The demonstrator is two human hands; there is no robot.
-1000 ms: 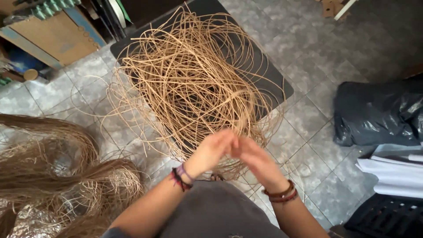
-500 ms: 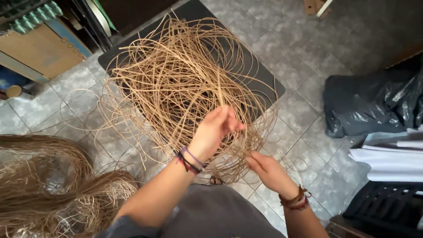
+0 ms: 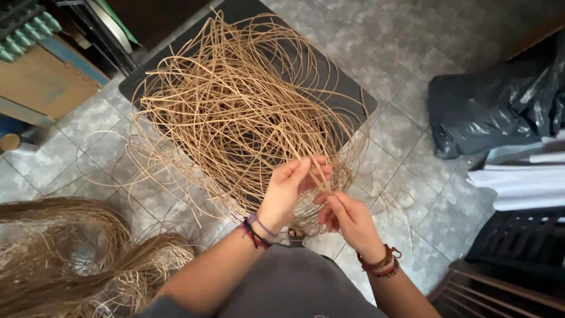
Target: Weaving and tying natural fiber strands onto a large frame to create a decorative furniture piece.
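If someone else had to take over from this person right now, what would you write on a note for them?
Left hand: raised at the near edge of the tangle, fingers curled round a few thin tan strands, a loose grip.
Right hand: just below and to the right of it, fingertips pinching a strand.
Tangle of tan strands: a big loose heap on the dark board on the tiled floor, spilling over the board's near edge.
Done: a few strands are lifted at the near edge.
Left: nearly all of the heap remains knotted together.
Nearby: a separate pile of finer fibres at lower left, a black bag at right.
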